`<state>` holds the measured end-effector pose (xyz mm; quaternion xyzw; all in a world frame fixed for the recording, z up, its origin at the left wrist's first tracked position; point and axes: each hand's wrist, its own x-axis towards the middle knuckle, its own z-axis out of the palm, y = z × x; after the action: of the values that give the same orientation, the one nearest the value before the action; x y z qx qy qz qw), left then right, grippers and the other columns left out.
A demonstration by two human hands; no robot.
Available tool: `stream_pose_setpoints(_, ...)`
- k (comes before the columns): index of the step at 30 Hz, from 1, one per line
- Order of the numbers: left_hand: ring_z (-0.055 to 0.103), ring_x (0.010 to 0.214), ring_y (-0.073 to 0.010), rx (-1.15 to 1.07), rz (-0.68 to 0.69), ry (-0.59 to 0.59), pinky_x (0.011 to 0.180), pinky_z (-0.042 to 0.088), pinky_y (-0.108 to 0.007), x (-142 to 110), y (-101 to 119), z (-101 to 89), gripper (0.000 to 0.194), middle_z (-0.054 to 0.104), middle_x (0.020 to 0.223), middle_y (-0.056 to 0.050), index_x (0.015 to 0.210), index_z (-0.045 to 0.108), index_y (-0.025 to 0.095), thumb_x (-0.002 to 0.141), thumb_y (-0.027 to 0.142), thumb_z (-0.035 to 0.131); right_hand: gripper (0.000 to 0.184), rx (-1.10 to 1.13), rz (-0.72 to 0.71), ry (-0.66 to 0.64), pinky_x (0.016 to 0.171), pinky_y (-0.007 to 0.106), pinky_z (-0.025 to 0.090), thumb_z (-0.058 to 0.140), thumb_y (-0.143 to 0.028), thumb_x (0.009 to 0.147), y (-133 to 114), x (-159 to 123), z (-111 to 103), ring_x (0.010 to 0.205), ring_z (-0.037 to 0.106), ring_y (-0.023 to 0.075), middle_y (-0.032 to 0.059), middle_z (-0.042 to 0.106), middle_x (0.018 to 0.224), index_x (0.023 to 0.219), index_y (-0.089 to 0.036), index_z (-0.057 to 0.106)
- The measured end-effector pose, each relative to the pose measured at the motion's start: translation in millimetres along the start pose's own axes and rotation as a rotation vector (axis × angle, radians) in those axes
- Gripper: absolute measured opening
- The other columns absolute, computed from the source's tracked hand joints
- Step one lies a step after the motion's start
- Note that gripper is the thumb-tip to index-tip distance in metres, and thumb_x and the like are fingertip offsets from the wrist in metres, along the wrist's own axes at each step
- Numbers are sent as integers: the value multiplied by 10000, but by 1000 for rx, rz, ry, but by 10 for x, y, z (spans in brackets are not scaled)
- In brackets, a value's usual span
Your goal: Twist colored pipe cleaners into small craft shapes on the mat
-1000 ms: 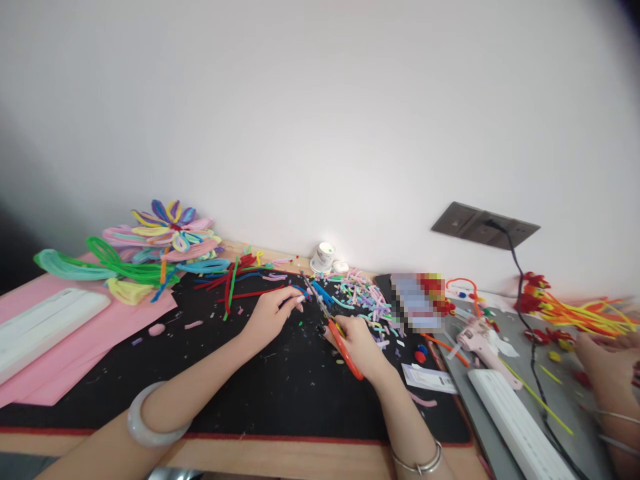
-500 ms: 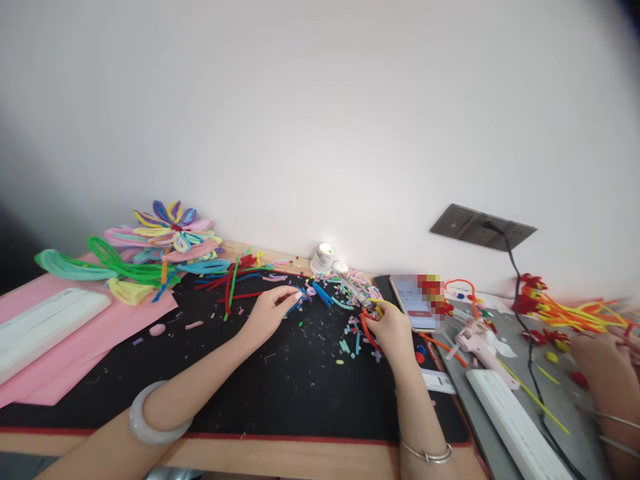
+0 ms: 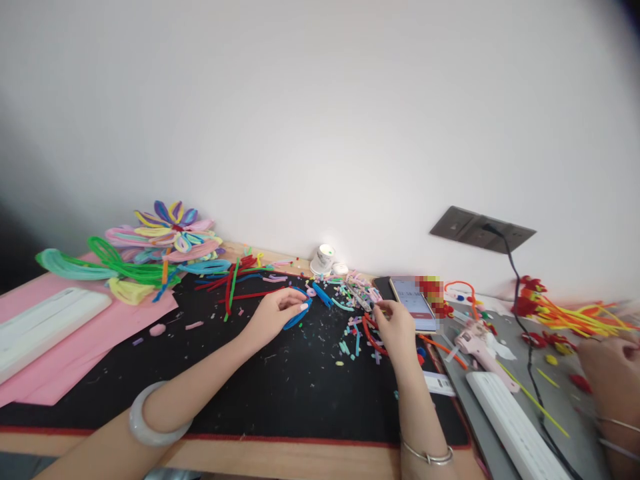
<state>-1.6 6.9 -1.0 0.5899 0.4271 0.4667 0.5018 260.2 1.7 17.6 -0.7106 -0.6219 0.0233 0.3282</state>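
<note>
My left hand (image 3: 283,312) is closed in a pinch on a blue pipe cleaner (image 3: 296,319), which curves in a loop below and beside the fingertips. Another blue bundle of pipe cleaner (image 3: 323,294) lies just to its right. My right hand (image 3: 397,327) has its thumb and fingers drawn together at the edge of a heap of cut pipe cleaner bits (image 3: 367,285). What those fingers hold, if anything, is too small to tell. A red curved pipe cleaner (image 3: 369,331) lies below them. A shiny clear or metal tool (image 3: 357,293) points away from the fingertips.
A pipe cleaner flower (image 3: 175,230) and green loops (image 3: 120,260) lie left on pink sheets (image 3: 75,360). A paper cup (image 3: 323,259) stands by the wall. Rightward are a phone (image 3: 413,303), a glue gun (image 3: 483,353), a black cable (image 3: 530,360) and another person's hand (image 3: 607,367).
More of the blue pipe cleaner now shows as a loop at my left hand. The yellow strip by my right fingers no longer shows. My right hand has shifted slightly.
</note>
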Motion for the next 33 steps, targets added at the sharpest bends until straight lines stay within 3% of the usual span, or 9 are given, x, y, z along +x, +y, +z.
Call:
stream_pose_setpoints(2, 615, 772, -175, 35, 17, -42, 719, 464, -279, -19, -8, 21, 241, 673, 819, -51, 909, 579, 151, 724, 303, 614, 196, 187, -74, -73, 617, 256, 395, 471, -298, 791, -170, -80, 18, 636, 546, 162, 48, 609, 710, 776, -141, 589)
stream_pose_setpoints(5, 613, 700, -157, 116, 25, -152, 656, 460, -257, -76, 35, 65, 262, 681, 782, -26, 961, 542, 176, 727, 273, 611, 238, 406, -216, -353, 491, 216, 314, 408, -299, 845, -441, -236, 97, 512, 436, 113, -25, 488, 568, 678, -167, 514)
stream_pose_setpoints(8, 615, 691, -151, 166, 54, -267, 652, 455, -246, -129, 95, 102, 249, 690, 770, -10, 950, 520, 188, 725, 241, 611, 215, 476, -326, -518, 490, 203, 271, 437, -258, 839, -602, -353, 194, 523, 388, 95, -47, 429, 556, 647, -170, 476)
stream_pose_setpoints(10, 618, 695, -149, 165, 61, -300, 645, 454, -237, -143, 114, 114, 224, 693, 770, -8, 923, 512, 188, 725, 231, 609, 221, 480, -361, -560, 495, 202, 257, 437, -222, 835, -629, -384, 233, 521, 360, 87, -54, 398, 548, 620, -171, 442)
stream_pose_setpoints(15, 627, 768, -167, 125, 4, -286, 671, 468, -245, -127, 84, 104, 221, 689, 848, -50, 900, 559, 161, 737, 304, 604, 206, 448, -332, -473, 514, 210, 257, 420, -199, 842, -563, -359, 245, 541, 368, 92, -51, 393, 566, 638, -175, 420)
stream_pose_setpoints(22, 600, 520, -125, 95, -140, -481, 519, 466, -224, -128, 52, 105, 286, 679, 640, -59, 651, 570, 123, 782, 375, 538, 224, 454, -326, -422, 517, 221, 258, 401, -209, 854, -547, -343, 223, 543, 357, 99, -49, 378, 569, 632, -181, 386)
stream_pose_setpoints(27, 592, 487, -115, -25, -229, -582, 484, 449, -207, -132, 90, 89, 300, 660, 579, -34, 640, 553, 130, 740, 410, 589, 244, 581, -302, -464, 516, 223, 278, 399, -258, 869, -567, -366, 213, 545, 349, 103, -44, 367, 579, 636, -186, 387)
stream_pose_setpoints(33, 596, 464, -118, -79, -246, -448, 454, 424, -209, -118, 78, 108, 309, 691, 678, -58, 698, 487, 152, 759, 448, 552, 316, 758, -114, -541, 429, 224, 276, 267, -392, 916, -536, -352, 268, 459, 365, 96, -22, 435, 607, 778, -185, 462)
